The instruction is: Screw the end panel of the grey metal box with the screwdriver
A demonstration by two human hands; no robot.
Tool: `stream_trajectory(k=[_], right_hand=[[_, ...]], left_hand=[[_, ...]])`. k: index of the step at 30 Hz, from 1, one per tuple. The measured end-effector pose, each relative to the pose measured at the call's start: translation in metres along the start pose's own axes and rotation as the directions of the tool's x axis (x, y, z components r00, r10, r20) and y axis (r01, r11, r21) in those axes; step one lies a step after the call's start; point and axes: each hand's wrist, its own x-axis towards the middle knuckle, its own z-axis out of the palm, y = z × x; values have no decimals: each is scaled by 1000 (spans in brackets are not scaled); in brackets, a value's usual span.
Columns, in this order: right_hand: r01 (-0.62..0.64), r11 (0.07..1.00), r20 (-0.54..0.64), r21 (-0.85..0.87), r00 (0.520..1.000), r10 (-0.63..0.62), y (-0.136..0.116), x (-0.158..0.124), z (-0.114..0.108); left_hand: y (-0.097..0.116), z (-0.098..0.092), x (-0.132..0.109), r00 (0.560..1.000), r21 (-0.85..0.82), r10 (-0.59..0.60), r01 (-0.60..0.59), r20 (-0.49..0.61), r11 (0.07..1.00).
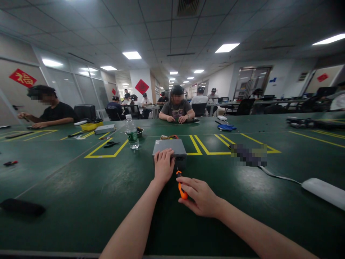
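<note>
A grey metal box [176, 146] with a black socket in its near face sits on the green table, and a bundle of coloured wires [169, 137] shows behind it. My left hand [164, 163] rests on the box's left side, its fingers over the top edge. In front of the box, my right hand [198, 196] has its fingers wrapped round an orange and black screwdriver [183, 190]. The screwdriver's thin tip points at the lower part of the near face; whether it touches cannot be made out.
A water bottle [132, 133] stands left of the box, beside a bowl [139, 131]. Right lie a dark blurred object [249, 155] with a white cable and a white power strip [323, 191]. A black case [22, 207] lies near left. A person [177, 108] sits opposite.
</note>
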Motion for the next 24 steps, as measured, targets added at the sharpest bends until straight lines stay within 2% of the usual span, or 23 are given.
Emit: stream_trajectory(k=[3,8,10,13,15,18,21,24], right_hand=[[-22,1000,29,21,999,21,0,-2,4],[-32,999,184,25,983,27,-4,2,-1],[-15,1000,171,-1,985,15,-3,2,-2],[-17,1000,65,-10,998,17,-2,0,1],[-35,999,38,8,999,35,-1,-2,3],[-76,995,96,58,993,70,-2,-2,2],[-61,995,165,79,985,47,-4,0,-2],[-32,999,138,39,990,26,-3,1,-2]], left_hand=[[0,0,0,1000,3,3,-3,-4,1000],[0,0,0,1000,10,9,-9,-13,1000],[-1,0,0,1000,11,11,-10,-15,1000],[-1,0,0,1000,8,7,-7,-10,1000],[-1,1,0,1000,4,3,-3,-7,1000],[-1,1,0,1000,-2,3,-3,-9,1000],[0,1,0,1000,-2,8,-8,-12,1000],[0,0,0,1000,4,11,-11,-11,1000]])
